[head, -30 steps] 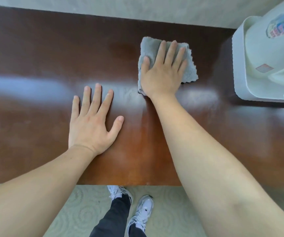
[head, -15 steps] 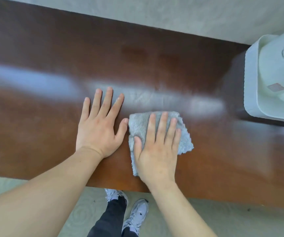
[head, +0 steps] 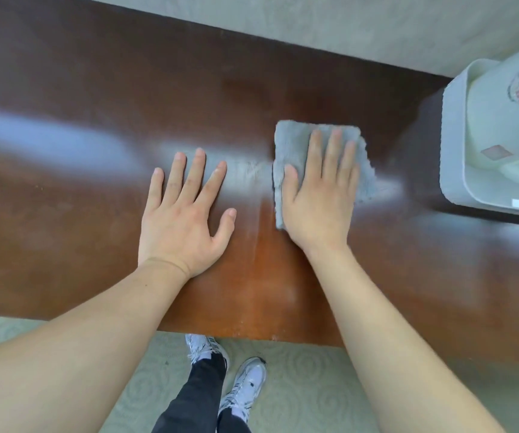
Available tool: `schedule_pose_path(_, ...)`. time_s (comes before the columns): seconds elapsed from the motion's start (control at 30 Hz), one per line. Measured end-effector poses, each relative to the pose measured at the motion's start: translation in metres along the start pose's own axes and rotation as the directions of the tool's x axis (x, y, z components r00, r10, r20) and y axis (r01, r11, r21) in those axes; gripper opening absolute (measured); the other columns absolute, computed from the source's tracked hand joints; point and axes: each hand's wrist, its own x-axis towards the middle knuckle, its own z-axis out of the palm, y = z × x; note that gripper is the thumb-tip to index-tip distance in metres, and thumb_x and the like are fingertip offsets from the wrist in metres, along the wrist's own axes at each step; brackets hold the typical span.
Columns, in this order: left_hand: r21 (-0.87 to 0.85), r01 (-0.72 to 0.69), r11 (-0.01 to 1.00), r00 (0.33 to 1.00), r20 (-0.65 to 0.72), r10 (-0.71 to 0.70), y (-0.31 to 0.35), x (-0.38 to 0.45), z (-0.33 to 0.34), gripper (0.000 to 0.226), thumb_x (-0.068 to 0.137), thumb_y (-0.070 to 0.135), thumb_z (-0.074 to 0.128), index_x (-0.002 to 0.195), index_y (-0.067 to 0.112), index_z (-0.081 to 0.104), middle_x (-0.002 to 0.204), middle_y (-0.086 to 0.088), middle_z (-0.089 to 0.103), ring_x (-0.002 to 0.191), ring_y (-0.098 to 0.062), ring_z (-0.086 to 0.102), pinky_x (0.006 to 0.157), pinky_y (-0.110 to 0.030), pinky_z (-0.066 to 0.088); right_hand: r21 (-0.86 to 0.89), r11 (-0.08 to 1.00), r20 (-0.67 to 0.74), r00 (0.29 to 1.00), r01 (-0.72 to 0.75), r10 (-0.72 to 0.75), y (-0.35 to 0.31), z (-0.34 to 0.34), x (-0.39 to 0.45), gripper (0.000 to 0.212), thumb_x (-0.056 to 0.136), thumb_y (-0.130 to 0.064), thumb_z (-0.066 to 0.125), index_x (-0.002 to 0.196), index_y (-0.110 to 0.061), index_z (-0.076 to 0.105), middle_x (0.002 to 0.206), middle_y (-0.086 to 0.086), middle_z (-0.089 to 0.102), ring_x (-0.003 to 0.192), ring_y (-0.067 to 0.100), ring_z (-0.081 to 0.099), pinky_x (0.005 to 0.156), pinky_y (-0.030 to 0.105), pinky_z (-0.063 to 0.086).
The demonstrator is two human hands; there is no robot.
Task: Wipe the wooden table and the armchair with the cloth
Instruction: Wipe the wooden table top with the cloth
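A dark brown glossy wooden table (head: pixel 95 89) fills most of the head view. A folded grey cloth (head: pixel 295 139) lies on it right of the middle. My right hand (head: pixel 320 195) presses flat on the cloth with straight fingers, covering its near half. My left hand (head: pixel 183 214) rests flat on the bare wood just left of the cloth, fingers spread, not touching it. No armchair is in view.
A white appliance (head: pixel 495 145) with a coloured sticker stands on the table's right end, close to the cloth. Pale patterned carpet (head: pixel 314 385) lies beyond the table's near edge, with my legs and white sneakers (head: pixel 245 385) on it. A pale wall (head: pixel 314 26) runs behind the table.
My right hand slid the cloth from the far side toward the near edge, then back away and to the right. My left hand stayed flat on the wood.
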Motion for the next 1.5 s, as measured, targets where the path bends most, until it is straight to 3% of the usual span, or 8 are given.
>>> schedule_pose_path(0.13,-0.007,-0.003,1.0,1.0,0.019,0.003,0.0,0.0,-0.002,0.07,0.098,0.058,0.022,0.161,0.027,0.019,0.169,-0.008,0.016,0.156,-0.031,0.009,0.125,-0.053,0.01,-0.001,1.0,0.103,0.995,-0.009,0.009,0.014,-0.001,-0.152,0.067,0.105,-0.047,0.027,0.158,-0.007,0.018,0.165,0.022,0.009,0.153,0.042,0.005,0.12,0.059,0.02)
schedule_pose_path(0.2,-0.013,-0.006,1.0,1.0,0.019,0.007,-0.001,0.002,-0.002,0.07,0.098,0.057,0.023,0.161,0.026,0.02,0.168,-0.008,0.017,0.156,-0.031,0.009,0.125,-0.054,0.01,-0.004,1.0,0.152,0.988,-0.003,0.004,0.02,0.0,-0.168,0.068,0.104,-0.048,0.025,0.158,-0.006,0.022,0.165,0.023,0.011,0.152,0.043,0.008,0.118,0.061,0.022)
schedule_pose_path(0.4,-0.015,-0.017,1.0,1.0,-0.007,0.017,-0.002,0.0,0.004,0.07,0.098,0.057,0.026,0.161,0.025,0.023,0.168,-0.008,0.019,0.156,-0.031,0.012,0.124,-0.055,0.013,-0.06,0.982,0.012,0.984,-0.178,0.179,0.033,-0.009,0.035,0.067,0.102,-0.046,0.023,0.158,-0.008,0.02,0.164,0.023,0.014,0.152,0.045,0.008,0.123,0.054,0.008)
schedule_pose_path(0.53,-0.015,-0.027,1.0,0.999,-0.022,0.027,-0.003,0.001,0.007,0.07,0.098,0.057,0.026,0.161,0.026,0.022,0.168,-0.008,0.018,0.156,-0.031,0.011,0.124,-0.055,0.012,0.005,0.963,0.025,0.963,-0.269,0.268,0.038,-0.013,0.143,0.066,0.104,-0.046,0.027,0.159,-0.011,0.014,0.167,0.017,0.007,0.153,0.041,0.002,0.123,0.053,0.003)
schedule_pose_path(0.67,-0.01,-0.039,0.999,0.999,-0.018,0.039,-0.004,0.001,0.007,0.069,0.1,0.058,0.021,0.161,0.027,0.02,0.168,-0.008,0.017,0.156,-0.032,0.009,0.124,-0.055,0.012,-0.058,0.994,-0.004,0.996,-0.093,0.093,0.031,-0.013,0.108,0.066,0.104,-0.043,0.028,0.158,-0.007,0.018,0.166,0.017,0.013,0.153,0.041,0.006,0.123,0.052,0.006)
schedule_pose_path(0.9,-0.012,-0.054,0.998,0.998,0.029,0.055,-0.005,0.001,0.005,0.07,0.1,0.059,0.014,0.162,0.025,0.017,0.169,-0.009,0.014,0.156,-0.033,0.008,0.124,-0.056,0.013,-0.004,0.998,0.154,0.986,0.062,-0.061,-0.004,-0.001,-0.118,0.063,0.106,-0.046,0.018,0.16,-0.015,0.011,0.168,0.01,0.005,0.155,0.034,0.002,0.121,0.054,0.016)
schedule_pose_path(1.27,-0.026,-0.042,0.999,0.999,-0.011,0.042,-0.004,0.0,0.01,0.069,0.1,0.056,0.024,0.161,0.024,0.02,0.168,-0.01,0.016,0.156,-0.033,0.009,0.124,-0.057,0.012,-0.034,0.993,0.176,0.979,0.109,-0.102,-0.061,-0.006,0.105,0.059,0.107,-0.046,0.023,0.16,-0.025,0.009,0.169,0.004,0.003,0.155,0.03,-0.003,0.125,0.046,0.001)
schedule_pose_path(1.5,-0.071,-0.062,0.996,0.998,-0.019,0.061,-0.004,-0.001,0.007,0.067,0.098,0.054,0.03,0.159,0.024,0.027,0.167,-0.007,0.023,0.155,-0.035,0.013,0.124,-0.056,0.012,0.057,0.987,0.065,0.986,0.149,-0.152,-0.04,-0.001,0.012,0.053,0.107,-0.033,0.029,0.158,-0.021,0.024,0.167,0.005,0.017,0.155,0.026,0.004,0.126,0.043,0.009)
